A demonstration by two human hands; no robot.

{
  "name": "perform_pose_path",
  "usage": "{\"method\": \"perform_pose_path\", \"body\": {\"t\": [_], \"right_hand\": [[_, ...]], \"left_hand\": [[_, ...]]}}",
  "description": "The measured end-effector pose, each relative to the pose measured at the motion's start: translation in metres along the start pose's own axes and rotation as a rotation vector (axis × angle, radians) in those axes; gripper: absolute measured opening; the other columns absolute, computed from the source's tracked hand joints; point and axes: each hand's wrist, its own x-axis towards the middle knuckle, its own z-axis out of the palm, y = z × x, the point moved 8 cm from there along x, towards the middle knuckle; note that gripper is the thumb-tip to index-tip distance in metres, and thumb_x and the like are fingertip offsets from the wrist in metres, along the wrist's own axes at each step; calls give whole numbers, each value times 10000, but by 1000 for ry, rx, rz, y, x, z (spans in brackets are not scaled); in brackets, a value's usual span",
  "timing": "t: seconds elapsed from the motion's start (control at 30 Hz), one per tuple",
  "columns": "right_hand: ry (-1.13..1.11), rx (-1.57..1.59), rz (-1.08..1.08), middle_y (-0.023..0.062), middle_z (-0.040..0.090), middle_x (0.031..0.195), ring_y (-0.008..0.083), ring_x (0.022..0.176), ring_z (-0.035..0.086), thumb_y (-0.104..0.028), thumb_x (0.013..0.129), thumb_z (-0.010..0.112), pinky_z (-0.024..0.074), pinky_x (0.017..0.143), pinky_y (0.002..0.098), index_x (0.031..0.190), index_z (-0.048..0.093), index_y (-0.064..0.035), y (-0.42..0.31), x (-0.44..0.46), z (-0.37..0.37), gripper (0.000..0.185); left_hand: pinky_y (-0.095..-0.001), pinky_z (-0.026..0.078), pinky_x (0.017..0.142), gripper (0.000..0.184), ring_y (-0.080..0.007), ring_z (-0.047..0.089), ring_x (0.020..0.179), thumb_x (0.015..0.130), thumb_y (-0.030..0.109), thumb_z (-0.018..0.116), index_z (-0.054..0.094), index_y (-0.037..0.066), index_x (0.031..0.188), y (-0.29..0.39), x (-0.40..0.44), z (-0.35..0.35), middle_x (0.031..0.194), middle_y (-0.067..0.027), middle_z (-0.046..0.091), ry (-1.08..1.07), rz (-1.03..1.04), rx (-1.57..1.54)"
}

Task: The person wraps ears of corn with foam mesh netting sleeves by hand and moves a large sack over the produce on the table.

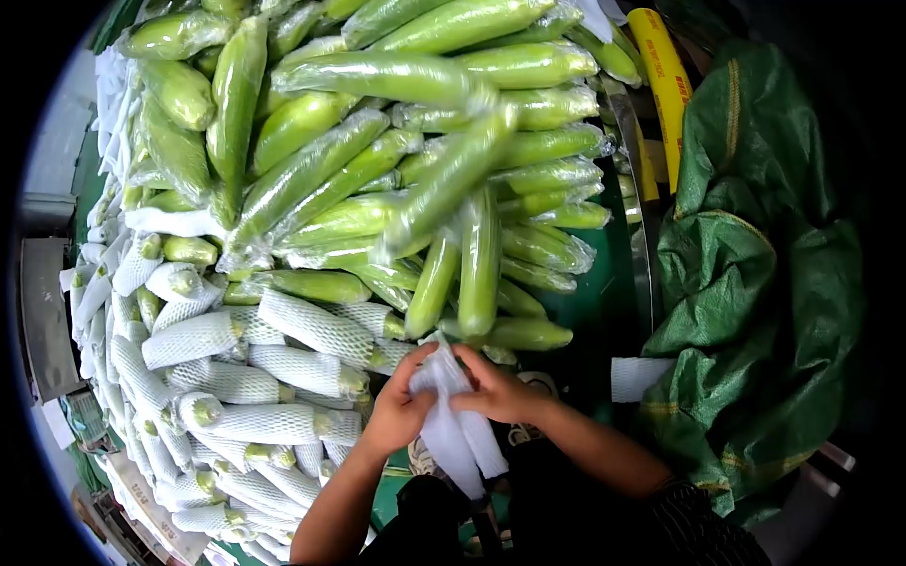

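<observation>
A white foam net sleeve [455, 436] hangs between my two hands at the front. My left hand [398, 407] grips its left side near the top, with the thumb over the mesh. On the opposite side, my right hand [502, 389] pinches the upper edge, thumb and fingers closed. The sleeve looks flat and soft, its lower end hanging over my lap. Just beyond my fingertips lie long green gourds [479, 269] in clear plastic film. One film-wrapped gourd [451, 184] lies slanted over the others and is blurred.
Film-wrapped gourds fill the far part of the green surface [604, 283]. At left is a heap of gourds in white foam sleeves [274, 423]. A large green woven sack [746, 274] stands at right, beside a yellow roll [661, 90] and another piece of white netting [637, 379].
</observation>
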Motion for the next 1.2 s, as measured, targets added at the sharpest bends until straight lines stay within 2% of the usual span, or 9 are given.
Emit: {"method": "perform_pose_path", "body": {"t": [0.1,0.27,0.33,0.43,0.57,0.73,0.8,1.03,1.2], "right_hand": [[101,9,177,37,630,980,89,852,569,-228,962,658,467,703,263,1429,390,-54,38,1,-10,565],[209,-71,20,26,579,873,106,794,522,-264,980,627,441,687,290,1244,534,-72,70,7,-3,339],[234,-307,-5,82,595,996,152,931,569,-224,949,640,476,802,316,1283,528,-69,61,0,-8,385],[233,-1075,-328,128,561,1191,197,1131,552,-166,910,656,466,946,355,1354,502,-69,-24,-17,17,480],[-132,-107,43,98,531,1299,205,1254,495,-209,855,782,412,1062,373,1432,460,-72,-19,-3,17,675],[58,-250,101,-27,489,836,77,780,454,-281,827,838,404,699,250,997,554,-65,-8,-9,-7,395],[187,-297,20,-19,486,785,74,718,449,-276,819,837,406,643,251,886,545,-60,-5,-12,-29,370],[182,-213,33,-4,671,956,57,846,579,-75,829,763,472,773,238,1059,642,-26,-16,-14,-46,265],[238,107,45,-10,547,875,86,813,526,-69,792,733,435,737,257,974,542,-58,-20,-18,-48,265]], "left_hand": [[-250,503,725,355,-100,582,873,912,-29,627,486,78,1219,-54,-11,1,1070,-40,594,255,-155,-484],[-273,454,851,239,-142,527,968,885,2,698,539,63,1052,-90,-35,-3,1119,-89,547,343,14,-133],[-247,445,825,190,-101,519,928,912,-17,635,503,60,1025,-36,-37,-2,1114,-32,520,406,322,487],[-258,418,836,102,-128,490,930,970,12,584,508,46,1029,-58,-38,-23,1032,-63,518,339,125,-39],[-247,420,820,74,-92,480,894,1004,41,556,503,56,1054,-45,-28,-11,973,-6,521,226,90,-281],[-349,456,820,240,-245,552,894,916,82,678,547,26,1110,-18,16,-7,1037,-120,562,132,486,365],[-397,477,840,392,-302,589,937,872,106,714,560,74,1231,-10,31,-41,1080,-129,593,705,242,544],[-436,505,841,585,-287,637,1001,760,301,792,580,192,1294,4,89,-67,1054,-34,635,75,134,1432],[-389,547,709,450,-247,653,836,770,256,775,655,178,1197,49,32,-75,1010,-30,639,125,249,1141]]}}
